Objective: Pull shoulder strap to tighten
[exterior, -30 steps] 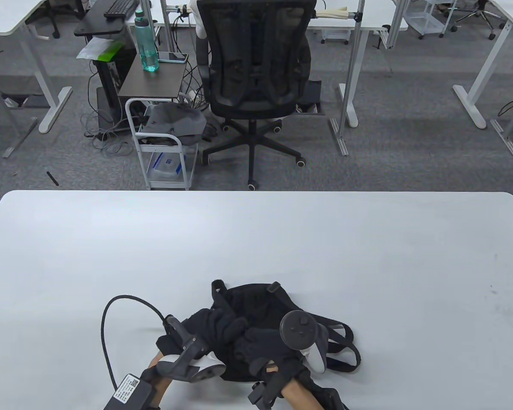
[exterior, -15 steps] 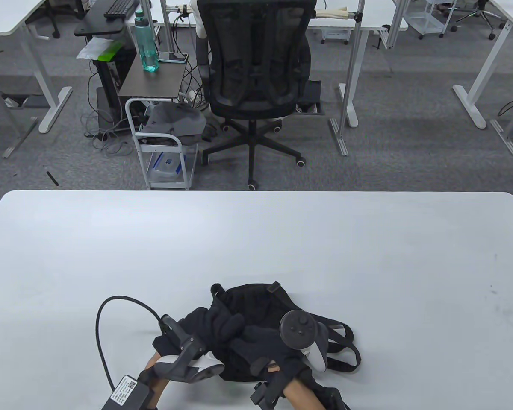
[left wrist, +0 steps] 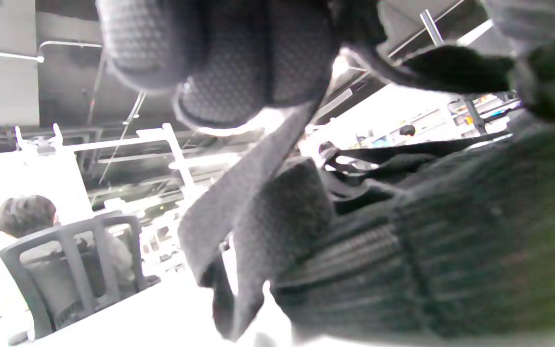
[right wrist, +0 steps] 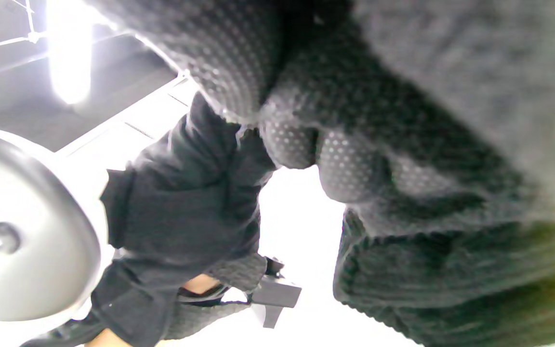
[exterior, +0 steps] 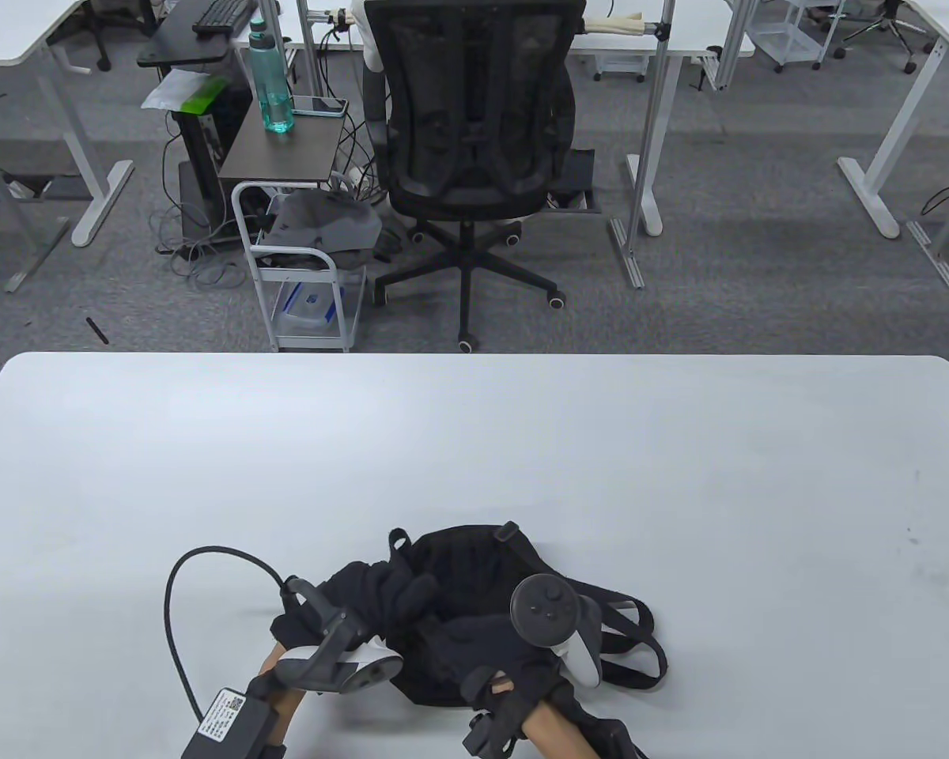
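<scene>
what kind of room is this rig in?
Looks like an open-plan office or lab: grey carpet, a mesh office chair beyond the white table, more white desks, and a cart with trailing cables.

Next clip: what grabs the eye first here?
Two gloved hands, left hand and right hand, bunched over a small black fabric backpack at the white table's near edge. In the left wrist view, the fingers pinch a grey webbing strap.

A grey webbing strap (left wrist: pixel 253 183) is pinched by gloved left-hand fingers (left wrist: pixel 219 53); a seated person (left wrist: pixel 27 221) is seen behind.
</scene>
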Demonstrator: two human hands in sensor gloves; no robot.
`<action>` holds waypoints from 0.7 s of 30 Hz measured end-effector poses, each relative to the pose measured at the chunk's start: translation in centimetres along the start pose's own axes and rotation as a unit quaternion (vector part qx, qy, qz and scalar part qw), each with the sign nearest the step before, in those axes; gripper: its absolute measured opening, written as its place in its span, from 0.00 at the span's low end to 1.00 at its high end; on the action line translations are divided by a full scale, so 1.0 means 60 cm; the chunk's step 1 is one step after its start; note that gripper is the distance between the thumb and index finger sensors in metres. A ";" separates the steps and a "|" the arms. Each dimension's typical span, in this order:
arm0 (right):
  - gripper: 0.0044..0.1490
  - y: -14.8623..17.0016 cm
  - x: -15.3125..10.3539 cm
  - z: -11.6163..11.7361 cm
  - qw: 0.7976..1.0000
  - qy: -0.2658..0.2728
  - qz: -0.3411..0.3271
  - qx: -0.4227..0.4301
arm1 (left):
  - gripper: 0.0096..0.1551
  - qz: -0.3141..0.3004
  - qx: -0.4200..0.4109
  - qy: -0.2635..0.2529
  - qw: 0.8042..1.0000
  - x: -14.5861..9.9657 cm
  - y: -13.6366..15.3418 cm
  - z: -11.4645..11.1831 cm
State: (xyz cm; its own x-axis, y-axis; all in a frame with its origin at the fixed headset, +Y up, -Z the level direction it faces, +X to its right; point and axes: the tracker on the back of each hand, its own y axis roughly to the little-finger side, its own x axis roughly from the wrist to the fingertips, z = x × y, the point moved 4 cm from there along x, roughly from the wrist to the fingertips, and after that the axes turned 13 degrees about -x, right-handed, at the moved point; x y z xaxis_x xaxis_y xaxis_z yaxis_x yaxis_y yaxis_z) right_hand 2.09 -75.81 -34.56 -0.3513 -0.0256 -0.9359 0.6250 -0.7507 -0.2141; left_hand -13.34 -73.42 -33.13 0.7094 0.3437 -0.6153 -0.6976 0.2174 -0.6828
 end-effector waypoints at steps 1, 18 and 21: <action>0.23 0.003 0.000 0.000 1.000 -0.002 0.005 0.001 | 0.38 -0.003 0.007 -0.002 1.000 0.001 -0.004 0.003; 0.25 0.002 0.003 0.001 1.000 0.021 0.001 0.002 | 0.38 -0.049 -0.004 -0.022 0.999 0.006 -0.042 0.015; 0.24 -0.001 0.004 0.004 1.000 0.010 0.001 0.004 | 0.38 -0.035 0.000 -0.014 0.999 0.008 -0.026 0.005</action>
State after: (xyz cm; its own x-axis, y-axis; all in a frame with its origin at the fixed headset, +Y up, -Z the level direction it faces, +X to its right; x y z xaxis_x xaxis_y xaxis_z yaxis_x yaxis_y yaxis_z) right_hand 1.79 -75.94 -34.69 -0.3361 -0.0138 -0.9417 0.6204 -0.7555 -0.2104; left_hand -11.92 -73.31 -32.23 0.7538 0.3528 -0.5544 -0.6458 0.2422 -0.7240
